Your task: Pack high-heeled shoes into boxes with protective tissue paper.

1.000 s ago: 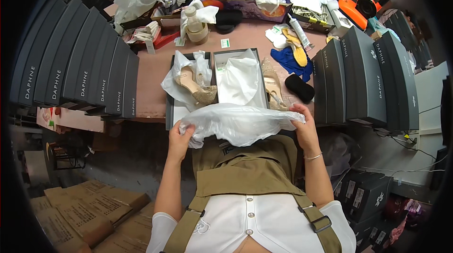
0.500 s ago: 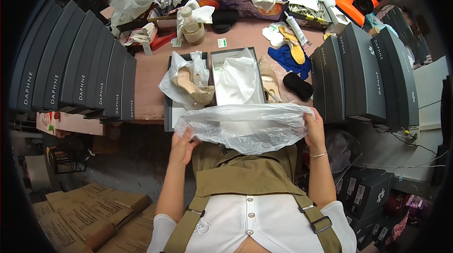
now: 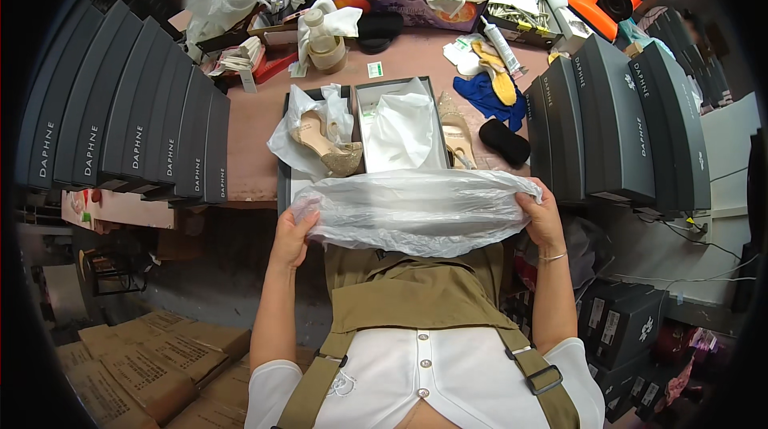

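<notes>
A sheet of thin white tissue paper point(image 3: 416, 213) is stretched between my hands at the table's front edge. My left hand point(image 3: 293, 237) pinches its left end and my right hand point(image 3: 541, 217) pinches its right end. Just beyond it lies a dark shoebox, whose left part point(image 3: 283, 181) holds a glittery gold high-heeled shoe point(image 3: 324, 145) on crumpled white tissue point(image 3: 290, 134). White paper point(image 3: 404, 129) lines the right part. A second glittery shoe point(image 3: 456, 134) lies on the table to the right, its near end partly hidden by the sheet.
Dark shoeboxes stand in rows at the left point(image 3: 144, 109) and right point(image 3: 616, 125). A blue cloth point(image 3: 488, 101), a black pad point(image 3: 505, 143) and a white tube point(image 3: 502, 46) lie on the right. Tape rolls point(image 3: 326, 57) and a tissue-filled carton point(image 3: 416, 9) stand behind; flattened cardboard point(image 3: 152, 357) lies lower left.
My hands have moved apart, the left one leftward and the right one slightly rightward. The tissue sheet is pulled wider and tauter between them. The shoes have not moved.
</notes>
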A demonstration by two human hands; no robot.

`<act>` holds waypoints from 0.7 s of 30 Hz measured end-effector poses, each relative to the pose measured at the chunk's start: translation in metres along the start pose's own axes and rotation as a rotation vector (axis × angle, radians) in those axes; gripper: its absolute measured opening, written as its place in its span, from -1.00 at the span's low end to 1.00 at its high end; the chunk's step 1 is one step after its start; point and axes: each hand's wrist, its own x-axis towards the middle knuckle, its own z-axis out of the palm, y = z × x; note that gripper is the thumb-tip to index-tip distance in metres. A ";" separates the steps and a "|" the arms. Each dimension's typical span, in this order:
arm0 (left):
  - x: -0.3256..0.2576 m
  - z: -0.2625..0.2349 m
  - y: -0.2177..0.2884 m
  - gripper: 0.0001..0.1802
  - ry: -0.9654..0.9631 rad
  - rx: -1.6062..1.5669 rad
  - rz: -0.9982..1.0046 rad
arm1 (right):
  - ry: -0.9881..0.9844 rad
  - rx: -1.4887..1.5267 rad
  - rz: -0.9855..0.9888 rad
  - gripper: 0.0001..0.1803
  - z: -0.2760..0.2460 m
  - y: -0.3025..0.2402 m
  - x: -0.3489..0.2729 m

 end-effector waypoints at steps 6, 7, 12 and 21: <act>0.014 -0.036 -0.015 -0.79 -0.140 -0.134 0.053 | -0.118 0.054 -0.046 -0.90 -0.033 0.013 0.003; 0.016 -0.038 -0.016 -0.87 -0.129 -0.240 0.014 | -0.132 0.011 -0.036 -0.89 -0.036 0.011 0.004; 0.018 -0.026 0.024 -0.78 -0.123 -0.064 -0.189 | -0.207 -0.651 -0.074 -0.87 -0.036 -0.013 -0.005; 0.001 0.016 0.083 -0.79 -0.214 0.794 0.266 | -0.327 -0.984 -0.339 -0.71 0.049 -0.083 -0.023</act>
